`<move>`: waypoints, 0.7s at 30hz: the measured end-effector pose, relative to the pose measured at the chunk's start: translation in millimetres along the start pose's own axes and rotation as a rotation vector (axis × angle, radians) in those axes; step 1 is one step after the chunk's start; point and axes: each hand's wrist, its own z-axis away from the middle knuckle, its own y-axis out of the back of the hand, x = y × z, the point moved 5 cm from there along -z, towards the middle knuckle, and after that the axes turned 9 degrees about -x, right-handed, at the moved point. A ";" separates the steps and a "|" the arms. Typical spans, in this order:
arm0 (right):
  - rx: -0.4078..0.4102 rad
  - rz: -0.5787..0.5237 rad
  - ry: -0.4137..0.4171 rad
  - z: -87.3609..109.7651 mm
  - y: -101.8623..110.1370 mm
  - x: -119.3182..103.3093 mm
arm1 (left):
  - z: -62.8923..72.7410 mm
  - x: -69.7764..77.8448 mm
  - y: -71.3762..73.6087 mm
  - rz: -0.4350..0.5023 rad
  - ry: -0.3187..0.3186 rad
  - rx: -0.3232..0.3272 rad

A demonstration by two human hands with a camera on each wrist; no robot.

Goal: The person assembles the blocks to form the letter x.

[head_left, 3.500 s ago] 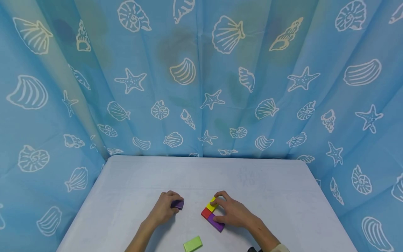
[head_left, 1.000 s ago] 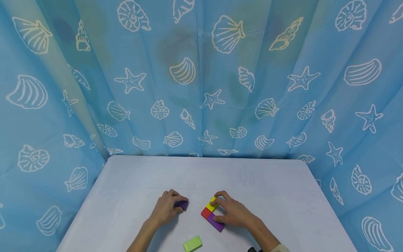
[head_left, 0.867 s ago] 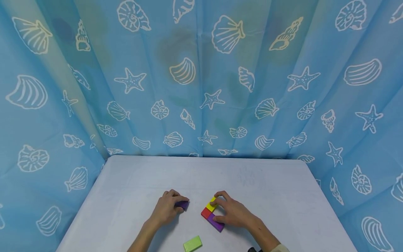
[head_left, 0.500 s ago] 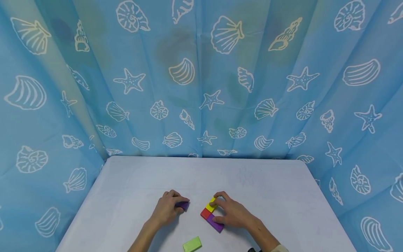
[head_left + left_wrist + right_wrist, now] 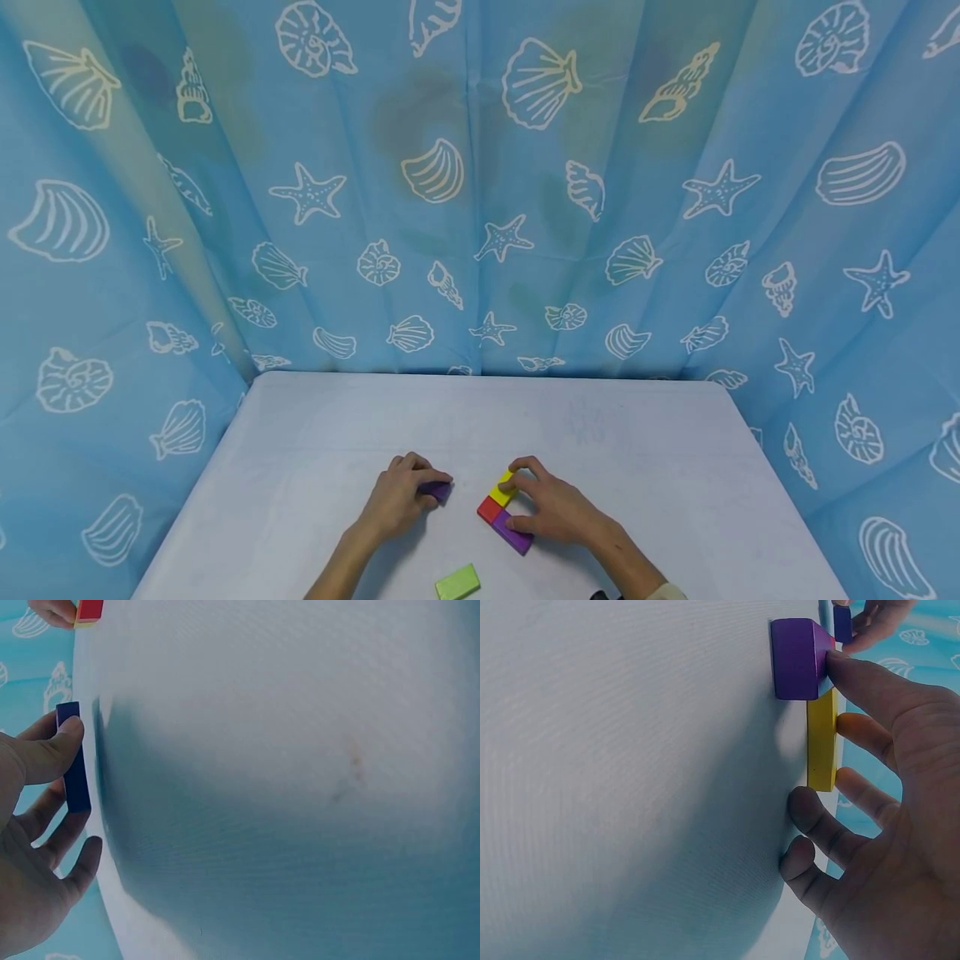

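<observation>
My left hand (image 5: 395,502) pinches a dark purple block (image 5: 437,492) between thumb and fingers. In the left wrist view that block (image 5: 77,784) looks deep blue, and the little finger stands off it. To the right, a yellow block (image 5: 502,492), a red block (image 5: 490,509) and a purple block (image 5: 513,533) lie touching in an L shape. My right hand (image 5: 558,506) rests on them, thumb on the purple block and fingertips on the yellow one. The right wrist view shows its other two fingers beside the yellow block (image 5: 822,750). A gap separates the held block from the L.
A light green block (image 5: 458,582) lies alone near the bottom edge of the head view. The white-covered table (image 5: 637,442) extends around both hands. A blue curtain (image 5: 480,275) with shell prints hangs behind it. A small black object (image 5: 599,595) shows beside the right forearm.
Since the earliest frame, my left hand has moved slightly right with the dark purple block, nearer to the L, and the block has turned a little. The right hand and its blocks stay in place.
</observation>
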 end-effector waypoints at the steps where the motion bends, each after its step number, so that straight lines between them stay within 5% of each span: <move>1: 0.000 -0.001 0.000 0.0 0.0 0.0 | -0.1 0.2 -0.2 -0.001 -0.001 -0.003; 21: 0.006 -0.009 0.003 0.5 -0.2 -0.6 | -1.5 4.2 -2.2 -0.032 -0.022 -0.007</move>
